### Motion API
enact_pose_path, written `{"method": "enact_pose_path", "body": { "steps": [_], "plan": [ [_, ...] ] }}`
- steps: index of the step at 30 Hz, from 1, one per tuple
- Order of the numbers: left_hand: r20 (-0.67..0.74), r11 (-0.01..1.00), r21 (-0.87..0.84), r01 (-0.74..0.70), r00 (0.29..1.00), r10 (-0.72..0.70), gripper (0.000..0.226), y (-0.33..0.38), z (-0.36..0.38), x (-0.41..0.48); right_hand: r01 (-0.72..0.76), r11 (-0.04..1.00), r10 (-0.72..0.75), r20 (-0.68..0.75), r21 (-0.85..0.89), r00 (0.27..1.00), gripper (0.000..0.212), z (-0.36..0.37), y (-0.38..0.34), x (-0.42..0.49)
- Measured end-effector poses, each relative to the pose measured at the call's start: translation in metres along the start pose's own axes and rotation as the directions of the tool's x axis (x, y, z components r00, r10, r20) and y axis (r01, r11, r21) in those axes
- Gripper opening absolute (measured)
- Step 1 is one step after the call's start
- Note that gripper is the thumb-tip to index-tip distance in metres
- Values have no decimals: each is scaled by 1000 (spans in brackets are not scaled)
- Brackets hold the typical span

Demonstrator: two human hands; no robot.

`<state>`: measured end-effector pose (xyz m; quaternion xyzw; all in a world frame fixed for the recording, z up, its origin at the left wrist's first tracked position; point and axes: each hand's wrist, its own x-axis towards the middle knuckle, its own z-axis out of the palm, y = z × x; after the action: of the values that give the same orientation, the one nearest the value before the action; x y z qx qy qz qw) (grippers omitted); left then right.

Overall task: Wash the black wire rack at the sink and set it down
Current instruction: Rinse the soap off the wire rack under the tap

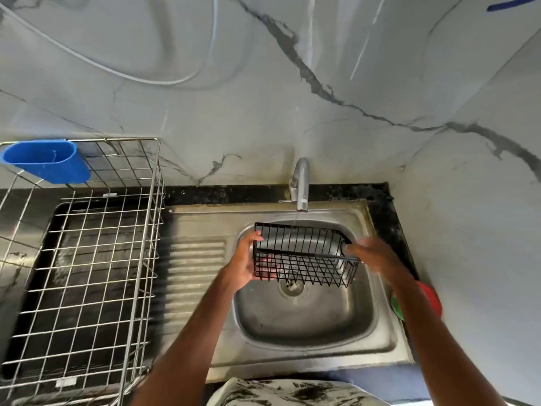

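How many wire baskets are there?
2. The small black wire rack is held over the steel sink by the left hand and right hand; the big silver wire dish rack stands on the left.

Bare forearms, no sleeves; white garment (292,392) with black marbled streaks.

The black wire rack (304,254) hangs over the steel sink (304,315), just above the drain (292,286), tilted with its open side toward the wall. The left hand (248,262) grips its end at 9 o'clock, fingers curled under the wires; the right hand (371,253) touches its end at 3 o'clock, blurred. A thin stream falls from the tap (301,186) at 12 o'clock onto the rack's back edge. At 9 o'clock of the sink stands a silver wire drainer (87,259) carrying a blue cup (46,164). A red and green item (430,300) lies at 3 o'clock.
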<state>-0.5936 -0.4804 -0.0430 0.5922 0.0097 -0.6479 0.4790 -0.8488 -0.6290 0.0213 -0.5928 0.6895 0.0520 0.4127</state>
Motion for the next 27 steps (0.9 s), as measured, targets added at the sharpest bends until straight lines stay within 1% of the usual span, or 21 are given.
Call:
{"method": "enact_pose_path", "body": {
  "steps": [1, 2, 3, 4, 5, 6, 7, 8, 9, 11, 12, 14, 15, 16, 17, 18, 19, 20, 22, 24, 27],
  "plan": [
    [-6, 999, 35, 4, 1000, -4, 40, -1, 0, 4, 120, 988, -131, -123, -93, 984, 41, 0, -4, 4],
    [-9, 997, 79, 1, 1000, 0, 36, -1, 1, 7, 217, 971, -234, -204, -100, 951, 39, 2, -12, 8],
    [-5, 993, 116, -12, 1000, 12, 31, -2, 2, 11, 288, 957, -289, -235, -39, 928, 32, 5, -21, 13],
    [-13, 989, 144, -24, 1000, 26, 30, -3, 1, 19, 313, 941, -286, -194, 127, 938, 26, 10, -32, 18],
    [-6, 984, 171, -43, 999, 45, 40, -5, -1, 26, 278, 908, -268, -75, 315, 961, 24, 18, -43, 26],
    [8, 980, 188, -68, 998, 68, 55, -10, -5, 38, 176, 854, -250, 90, 490, 964, 26, 28, -52, 33],
    [18, 977, 195, -86, 996, 85, 68, -14, -9, 53, 46, 796, -239, 243, 603, 940, 29, 39, -60, 40],
    [23, 975, 204, -84, 996, 81, 74, -14, -10, 59, -69, 756, -227, 360, 651, 905, 31, 49, -67, 45],
    [20, 972, 225, -71, 997, 68, 74, -8, -5, 51, -156, 728, -219, 442, 667, 870, 32, 60, -74, 50],
    [9, 977, 211, -30, 1000, 28, 72, 5, 2, 37, -251, 696, -198, 516, 673, 834, 34, 76, -87, 56],
    [20, 983, 185, -4, 1000, 1, 67, 8, 2, 35, -255, 681, -209, 516, 687, 830, 36, 81, -94, 60],
    [34, 988, 152, 27, 999, -32, 49, 11, -1, 40, -245, 627, -270, 501, 740, 822, 38, 83, -103, 69],
    [37, 989, 143, 39, 998, -45, 42, 13, -3, 44, -244, 600, -309, 502, 762, 808, 38, 83, -106, 74],
    [38, 988, 147, 43, 998, -49, 41, 16, -5, 47, -242, 588, -346, 511, 772, 787, 38, 81, -108, 76],
    [38, 988, 149, 41, 998, -47, 45, 18, -6, 51, -225, 606, -380, 526, 763, 761, 40, 80, -110, 79],
    [41, 988, 147, 35, 998, -42, 51, 20, -7, 55, -173, 663, -402, 541, 729, 739, 45, 80, -110, 80],
    [42, 988, 149, 30, 998, -36, 54, 21, -7, 59, -90, 740, -401, 544, 667, 737, 50, 80, -111, 79],
    [51, 988, 153, 22, 998, -30, 54, 23, -7, 62, -14, 806, -387, 545, 592, 744, 52, 80, -110, 78],
    [65, 986, 167, 25, 997, -37, 49, 26, -6, 67, 10, 874, -309, 540, 486, 783, 41, 81, -105, 83],
    [75, 981, 193, 37, 996, -52, 50, 27, -5, 68, 4, 869, -296, 514, 495, 805, 37, 82, -99, 89],
    [92, 978, 206, 38, 994, -58, 52, 27, -4, 65, -21, 844, -303, 508, 536, 806, 36, 82, -97, 88]
  ]
}}
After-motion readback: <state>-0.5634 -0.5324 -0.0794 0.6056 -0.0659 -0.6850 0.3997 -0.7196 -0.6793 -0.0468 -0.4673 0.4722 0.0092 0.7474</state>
